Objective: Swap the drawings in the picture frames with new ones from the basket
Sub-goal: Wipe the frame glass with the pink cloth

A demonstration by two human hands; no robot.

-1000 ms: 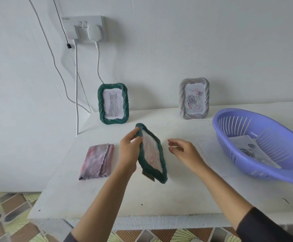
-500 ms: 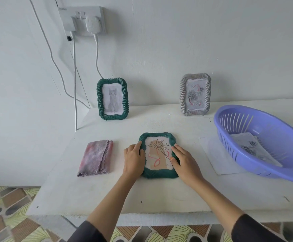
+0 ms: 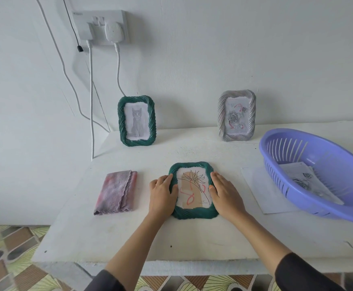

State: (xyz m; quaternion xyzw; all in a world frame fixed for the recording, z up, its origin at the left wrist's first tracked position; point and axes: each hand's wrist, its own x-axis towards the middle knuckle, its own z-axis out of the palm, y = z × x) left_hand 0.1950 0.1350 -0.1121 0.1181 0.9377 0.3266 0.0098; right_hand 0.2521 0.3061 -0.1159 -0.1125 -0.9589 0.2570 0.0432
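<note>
Head view looks down at a green frame (image 3: 193,213) that lies flat and face up on the near middle of the counter (image 3: 192,240), with a flower drawing (image 3: 192,189) inside it. I judge the step in hand is the work on this frame; I cannot tell whether its drawing is the old one or a new one. If old, the next move calls for turning the frame over to reach its back. If new, it calls for lifting the frame by both sides and standing it at the far wall, between the cat frame (image 3: 136,121) and the grey frame (image 3: 237,116).

Both forearms reach forward from the near edge. The left grip (image 3: 163,194) rests on the frame's left side and the right grip (image 3: 226,194) on its right side, fingers spread quite flat, pressing rather than pinching. More drawings (image 3: 305,179) wait in the purple basket (image 3: 276,175) at the right.
</note>
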